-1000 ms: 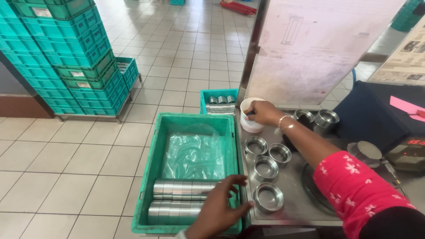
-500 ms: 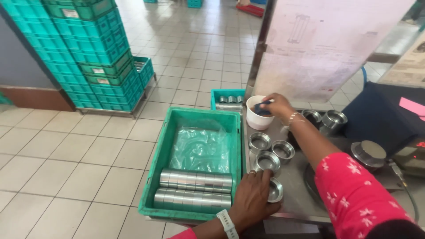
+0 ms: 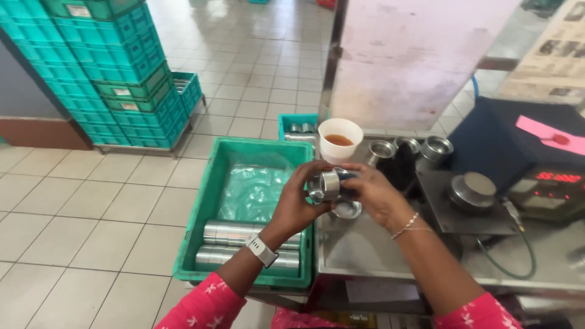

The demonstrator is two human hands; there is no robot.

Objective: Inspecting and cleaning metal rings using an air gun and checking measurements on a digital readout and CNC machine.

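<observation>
Your left hand (image 3: 298, 201) and right hand (image 3: 373, 194) meet above the near edge of the steel work table (image 3: 365, 250), and between them you hold a short metal ring (image 3: 329, 184), shiny and cylindrical, turned so its open end faces left. Your left fingers curl around the ring from below and the side; your right fingers close on it from the right, with something dark showing at that end, though what it is cannot be made out. A white-faced watch (image 3: 261, 248) sits on your left wrist and a thin bracelet (image 3: 407, 225) on your right.

Just under your hands another metal ring (image 3: 347, 210) lies flat on the table. Just behind them stands a white cup (image 3: 340, 140) holding a brown liquid. To the right of the cup more rings (image 3: 437, 148) stand in a cluster, and further right a round metal fixture (image 3: 472, 187) rises from a dark plate. Beside that is a dark box with a red digital display (image 3: 557, 177).

To your left, against the table, a green plastic crate (image 3: 207, 201) holds clear plastic sheeting (image 3: 253, 192) and two rows of stacked rings (image 3: 228, 233) laid on their sides at its near end. A smaller green crate (image 3: 298, 125) with rings sits behind it. Across the tiled floor (image 3: 91, 201), tall stacks of green crates (image 3: 116, 67) stand by the wall.
</observation>
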